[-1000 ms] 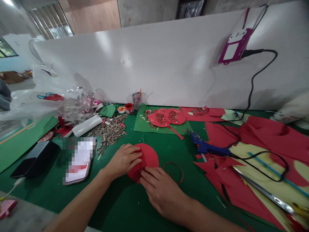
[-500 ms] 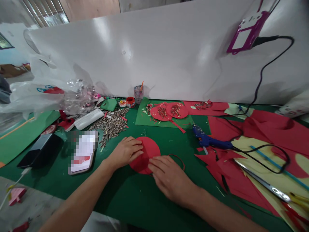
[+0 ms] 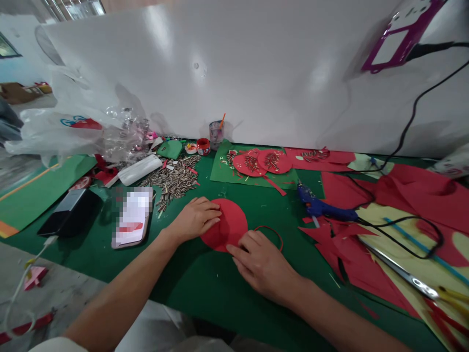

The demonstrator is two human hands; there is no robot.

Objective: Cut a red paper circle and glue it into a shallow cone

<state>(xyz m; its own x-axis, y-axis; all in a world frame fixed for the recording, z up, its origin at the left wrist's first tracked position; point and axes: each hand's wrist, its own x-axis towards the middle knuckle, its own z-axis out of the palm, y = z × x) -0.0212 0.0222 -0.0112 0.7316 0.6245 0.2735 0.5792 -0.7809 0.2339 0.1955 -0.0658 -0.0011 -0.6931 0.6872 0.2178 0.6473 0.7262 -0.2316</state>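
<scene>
A plain red paper circle [image 3: 232,220] lies on the green tabletop in front of me. My left hand [image 3: 196,217] rests on its upper left side, the fingers stretched out flat over the paper. At the lower right rim is my right hand [image 3: 260,261], its fingers bent and closed on the edge; the thumb is hard to make out. A thin red cord [image 3: 281,237] curves out behind the right hand, and where it leads is hidden. Beyond the circle, decorated red discs [image 3: 274,161] lie on a green sheet [image 3: 220,171].
Right: a blue glue gun [image 3: 328,209], red paper scraps [image 3: 351,249] and scissors [image 3: 414,283]. Left: a phone [image 3: 134,215], a dark device [image 3: 69,215], a heap of striped seeds [image 3: 176,181] and plastic bags [image 3: 69,132]. A white panel [image 3: 256,73] rises behind.
The view has tilted and shifted slightly. My right hand has drawn back toward the circle's lower right rim with its fingers more bent, baring more of the paper. My left hand stays put on the circle.
</scene>
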